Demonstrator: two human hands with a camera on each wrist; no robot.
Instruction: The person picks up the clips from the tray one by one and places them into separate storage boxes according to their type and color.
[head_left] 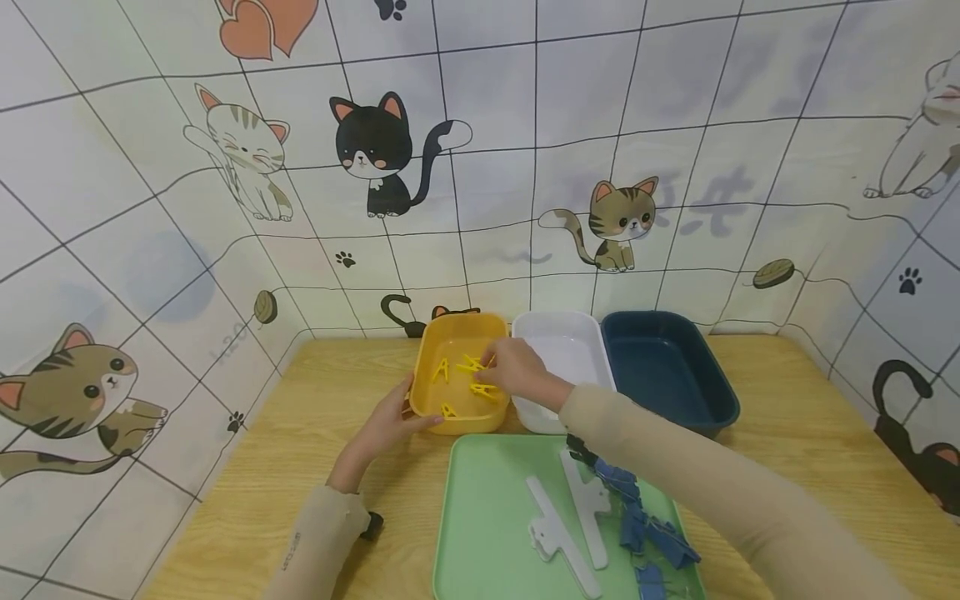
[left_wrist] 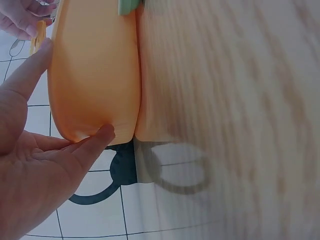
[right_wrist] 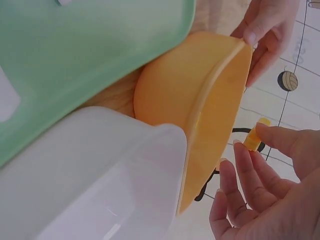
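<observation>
My left hand [head_left: 388, 418] grips the near left corner of the yellow bin [head_left: 468, 425]. Its thumb lies at the rim and the other fingers press the outer wall, as the left wrist view shows. Over the same bin, my right hand [head_left: 517, 367] pinches a small yellow clothespin [right_wrist: 256, 136] between thumb and fingertips. Several yellow clothespins [head_left: 441, 370] lie on the bin floor, some partly covered by the right hand in the head view.
Right of the yellow bin stand a white bin [head_left: 558, 323] and a dark blue bin [head_left: 675, 367]. A green tray [head_left: 480, 508] in front carries white long clips [head_left: 558, 533], several blue clips [head_left: 637, 525] and something black. My right sleeve passes over its corner. A cat-patterned wall rises behind.
</observation>
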